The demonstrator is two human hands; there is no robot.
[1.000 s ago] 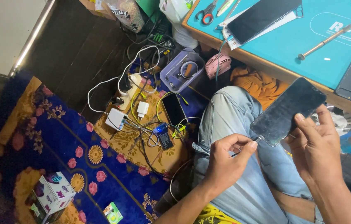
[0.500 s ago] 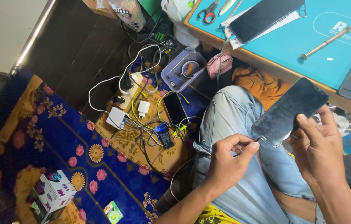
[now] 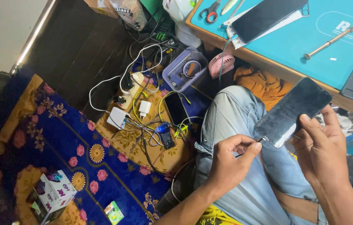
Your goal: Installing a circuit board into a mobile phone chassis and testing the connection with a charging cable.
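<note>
The person sat with a knee raised beside the counter (image 3: 268, 62). The right hand (image 3: 322, 154) held a dark phone (image 3: 294, 111) above the jeans-clad leg (image 3: 243, 121), fingers closed along its lower edge and its glass face up. The left hand (image 3: 230, 160) pinched a thin metal tool (image 3: 251, 146) with a tight fingertip grip, its tip at the phone's lower corner. The phone looked light, stiff and flat, with a smooth, slippery, fragile glass face; the edges seemed the safest place to hold it, not the screen. On the teal mat (image 3: 343, 46) lay another phone (image 3: 268, 16), a screwdriver (image 3: 332, 41) and scissors (image 3: 210, 11). Cables and chargers (image 3: 143, 116) lay tangled on the patterned rug (image 3: 72, 141).
</note>
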